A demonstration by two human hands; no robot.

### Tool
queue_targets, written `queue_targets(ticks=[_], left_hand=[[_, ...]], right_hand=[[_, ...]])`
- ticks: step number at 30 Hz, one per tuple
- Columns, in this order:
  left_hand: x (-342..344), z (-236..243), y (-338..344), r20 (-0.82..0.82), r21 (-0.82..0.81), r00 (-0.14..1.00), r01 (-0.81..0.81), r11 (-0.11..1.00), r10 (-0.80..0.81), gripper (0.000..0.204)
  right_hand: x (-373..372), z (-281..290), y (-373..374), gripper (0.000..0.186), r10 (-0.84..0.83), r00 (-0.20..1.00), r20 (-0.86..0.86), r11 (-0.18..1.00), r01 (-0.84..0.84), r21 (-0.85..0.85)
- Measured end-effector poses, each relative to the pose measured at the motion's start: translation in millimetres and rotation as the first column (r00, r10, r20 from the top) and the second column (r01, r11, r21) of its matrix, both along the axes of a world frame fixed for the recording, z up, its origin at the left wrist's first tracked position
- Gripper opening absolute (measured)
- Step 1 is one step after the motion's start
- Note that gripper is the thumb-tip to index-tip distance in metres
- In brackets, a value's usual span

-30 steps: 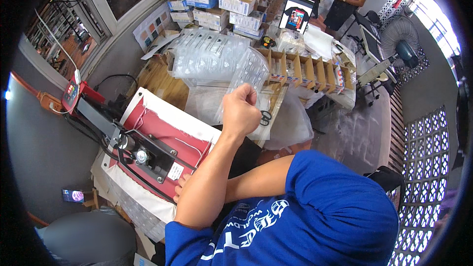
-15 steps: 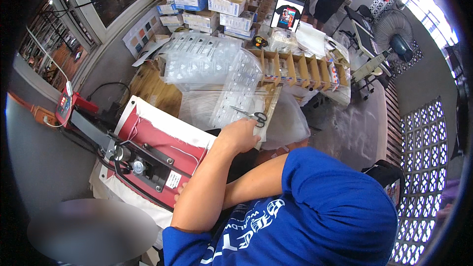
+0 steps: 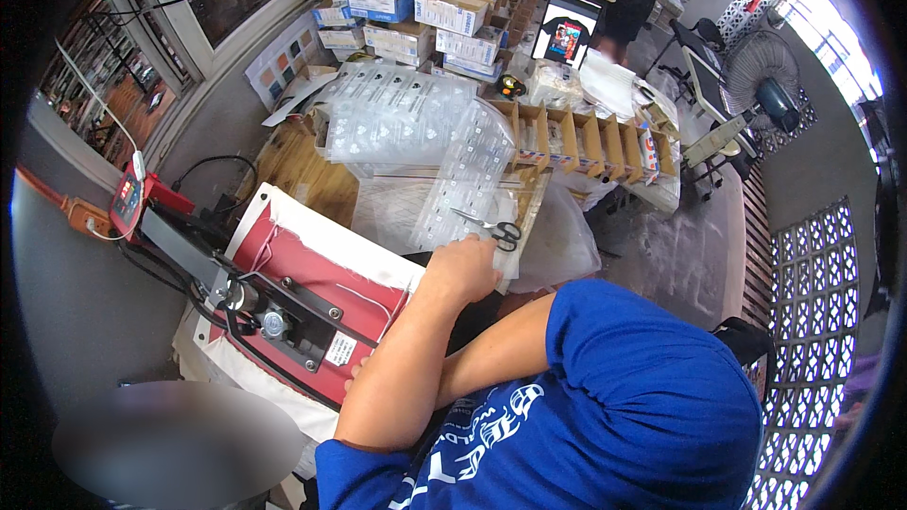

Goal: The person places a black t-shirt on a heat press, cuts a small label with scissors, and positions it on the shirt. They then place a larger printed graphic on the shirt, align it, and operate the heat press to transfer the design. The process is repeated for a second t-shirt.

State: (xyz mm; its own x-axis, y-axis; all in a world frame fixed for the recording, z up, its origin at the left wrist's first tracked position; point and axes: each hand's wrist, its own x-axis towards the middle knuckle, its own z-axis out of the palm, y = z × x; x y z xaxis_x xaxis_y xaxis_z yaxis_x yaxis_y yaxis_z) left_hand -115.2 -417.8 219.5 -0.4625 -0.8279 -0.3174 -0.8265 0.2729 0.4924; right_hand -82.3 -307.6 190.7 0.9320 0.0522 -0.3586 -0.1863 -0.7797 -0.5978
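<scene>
Head view: left hand (image 3: pixel 463 270) beside scissors (image 3: pixel 507 236) (near table edge (image 3: pixel 537 195)).

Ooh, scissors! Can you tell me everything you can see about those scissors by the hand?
The scissors have thin, silvery blades that look like metal, and two dark finger loops, perhaps plastic. They lie flat, tips pointing to the picture's upper left, with the blades over a clear, printed plastic strip. The left hand is right below them; whether its fingers touch the loops, I can't tell. Whether the blades are slightly apart is too small to tell.
</scene>
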Motion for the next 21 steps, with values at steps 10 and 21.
queue_targets(ticks=[10,21], left_hand=[[-3,7,4,0.081,-0.036,0.997,0.009,0.999,-0.006,0.057],[-1,57,14,0.177,-0.146,0.982,-0.035,0.989,0.06,0.042]], right_hand=[[1,0,-2,0.024,0.023,1.0,-0.004,1.0,-0.023,0.011],[-6,1,2,0.024,0.045,0.999,-0.019,0.998,-0.046,-0.04]])
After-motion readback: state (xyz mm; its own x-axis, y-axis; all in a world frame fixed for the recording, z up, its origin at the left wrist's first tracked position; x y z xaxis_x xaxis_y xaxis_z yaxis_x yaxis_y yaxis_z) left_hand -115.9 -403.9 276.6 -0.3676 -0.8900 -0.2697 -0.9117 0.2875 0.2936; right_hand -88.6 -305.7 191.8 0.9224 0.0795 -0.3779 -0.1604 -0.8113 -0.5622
